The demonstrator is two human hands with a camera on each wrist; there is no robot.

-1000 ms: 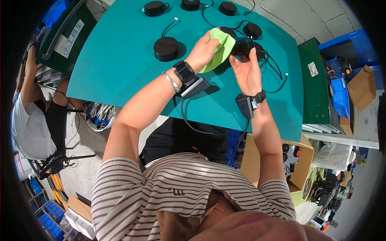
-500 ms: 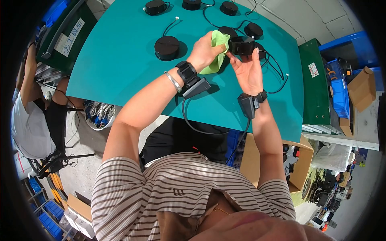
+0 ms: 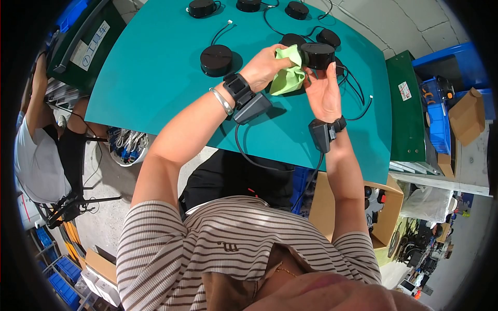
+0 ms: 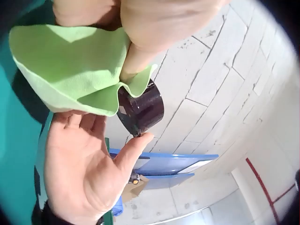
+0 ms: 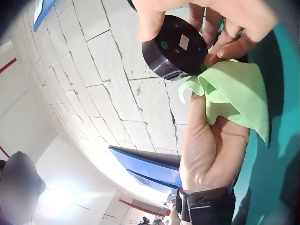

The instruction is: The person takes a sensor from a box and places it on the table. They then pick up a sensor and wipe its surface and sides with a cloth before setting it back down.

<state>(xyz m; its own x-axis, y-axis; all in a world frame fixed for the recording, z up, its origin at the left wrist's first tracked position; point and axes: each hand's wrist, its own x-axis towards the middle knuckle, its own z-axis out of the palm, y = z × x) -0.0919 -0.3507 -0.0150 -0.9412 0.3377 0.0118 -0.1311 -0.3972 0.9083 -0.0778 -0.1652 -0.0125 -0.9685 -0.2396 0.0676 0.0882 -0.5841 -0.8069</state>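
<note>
My left hand [image 3: 265, 68] pinches a light green cloth [image 3: 288, 78] against the edge of a glossy black round puck-shaped unit [image 3: 317, 55]. Thumb and fingers of my right hand [image 3: 325, 97] grip that unit above the table. In the right wrist view, a flat face of the black unit [image 5: 174, 48] shows a small pale square label and a green dot. The cloth [image 4: 70, 65] hangs in loose folds below the left fingers in the left wrist view, hiding part of the unit and some right fingertips.
Several similar black round units, one of them at the left [image 3: 216, 60], lie on the green table [image 3: 155, 98], some with black cables. Green cabinets [image 3: 404, 103] flank the table, and a white block wall [image 3: 363, 23] stands behind. Another person [image 3: 41, 155] sits at far left.
The black unit has been raised slightly and tilted, so its flat top shows more. The left hand and cloth have shifted a little right, and the cloth is more bunched.
</note>
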